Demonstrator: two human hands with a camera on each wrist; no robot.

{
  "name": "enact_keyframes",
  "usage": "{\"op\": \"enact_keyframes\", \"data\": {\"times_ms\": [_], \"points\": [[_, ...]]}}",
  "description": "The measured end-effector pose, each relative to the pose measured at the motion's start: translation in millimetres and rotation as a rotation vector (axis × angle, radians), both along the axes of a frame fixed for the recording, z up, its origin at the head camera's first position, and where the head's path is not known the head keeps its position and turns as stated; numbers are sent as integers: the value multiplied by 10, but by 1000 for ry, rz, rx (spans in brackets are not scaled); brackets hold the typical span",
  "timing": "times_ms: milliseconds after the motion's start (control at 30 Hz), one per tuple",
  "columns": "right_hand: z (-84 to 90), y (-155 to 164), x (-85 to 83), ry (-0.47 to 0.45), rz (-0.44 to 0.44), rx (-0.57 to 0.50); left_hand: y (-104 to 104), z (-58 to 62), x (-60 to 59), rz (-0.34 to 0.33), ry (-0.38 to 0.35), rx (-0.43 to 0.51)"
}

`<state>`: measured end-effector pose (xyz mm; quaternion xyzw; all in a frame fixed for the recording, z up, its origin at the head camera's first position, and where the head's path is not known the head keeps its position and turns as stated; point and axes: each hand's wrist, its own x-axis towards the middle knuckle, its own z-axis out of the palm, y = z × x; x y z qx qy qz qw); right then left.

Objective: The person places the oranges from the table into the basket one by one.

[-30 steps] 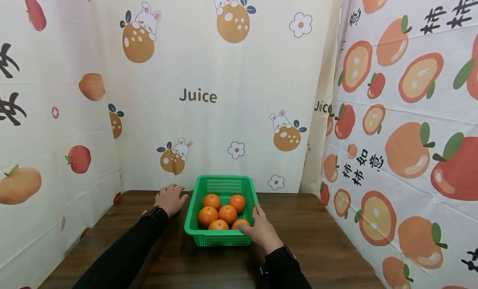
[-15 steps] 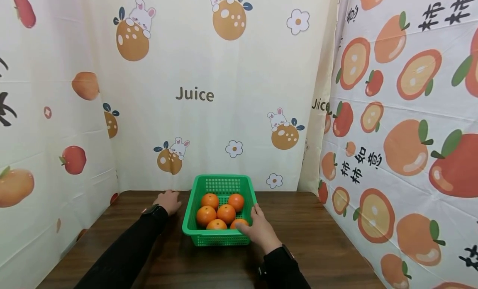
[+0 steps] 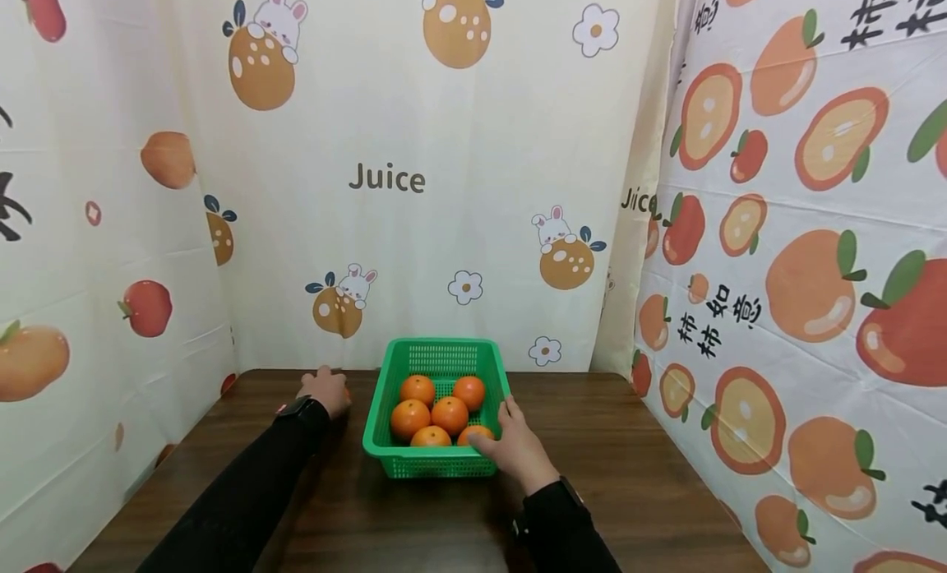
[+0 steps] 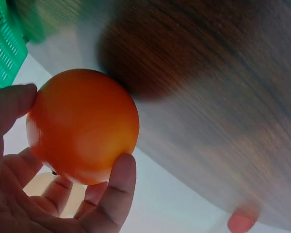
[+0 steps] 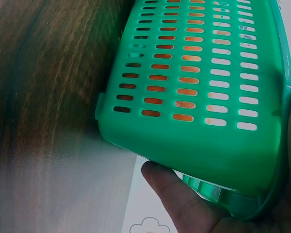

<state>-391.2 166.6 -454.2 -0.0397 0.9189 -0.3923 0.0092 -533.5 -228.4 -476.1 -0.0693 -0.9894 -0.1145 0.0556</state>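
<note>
Presently, left hand (image 4: 34, 194): cups one orange (image 4: 82, 125), left of basket (image 3: 385, 454).
Right hand (image 3: 518, 450): grips basket's right rim.
Handling: orange probably firm, smooth, light; wrap fingers around.

Open table both sides of the basket
The basket (image 3: 442, 466) blocks the middle; bare table (image 3: 629, 474) lies right, curtains (image 3: 459, 187) wall three sides.

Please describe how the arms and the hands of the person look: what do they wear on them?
Both arms are covered by long black sleeves down to the wrists. The left hand and the right hand are bare, with no gloves and no rings that I can see. On each wrist there is a dark band like a watch strap; the left one shows a small pink mark. No cables are visible.
</note>
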Motion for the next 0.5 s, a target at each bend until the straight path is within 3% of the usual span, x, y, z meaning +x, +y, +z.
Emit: {"op": "enact_keyframes", "data": {"times_ms": [133,367,500], "points": [[-9,4,-2,-8,-2,-9,-29,-14,31,2,-10,3],[-31,6,7,5,-1,-6,19,-9,130,-2,-101,97],[-36,10,1,11,-1,-3,92,51,235,-43,-105,36]]}}
